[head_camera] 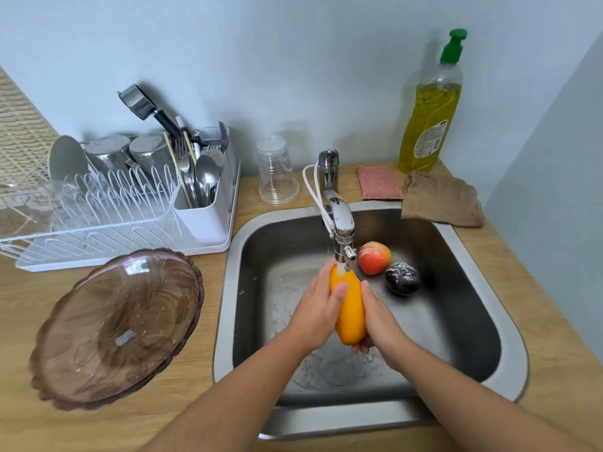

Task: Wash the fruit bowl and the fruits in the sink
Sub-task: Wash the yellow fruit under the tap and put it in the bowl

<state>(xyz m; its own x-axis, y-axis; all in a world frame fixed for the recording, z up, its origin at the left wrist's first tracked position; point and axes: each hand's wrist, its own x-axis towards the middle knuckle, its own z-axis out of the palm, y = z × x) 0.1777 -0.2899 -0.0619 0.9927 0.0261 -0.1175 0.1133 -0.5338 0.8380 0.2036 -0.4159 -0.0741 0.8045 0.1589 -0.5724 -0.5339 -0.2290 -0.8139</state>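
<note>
A long yellow-orange fruit (349,309) is held upright over the steel sink (509,334), its top under the running tap (342,230). My left hand (318,309) grips its left side and my right hand (378,319) cups its right side and bottom. A red-orange fruit (374,258) and a dark purple fruit (402,278), both with white soap traces, lie on the sink floor at the back right. The brownish transparent fruit bowl (115,327) rests on the wooden counter left of the sink.
A white dish rack (208,230) with steel cups and cutlery stands at the back left. An upturned clear plastic cup (277,171) is behind the sink. A pink sponge (379,183), a brown cloth (442,199) and a dish soap bottle (430,115) sit at the back right.
</note>
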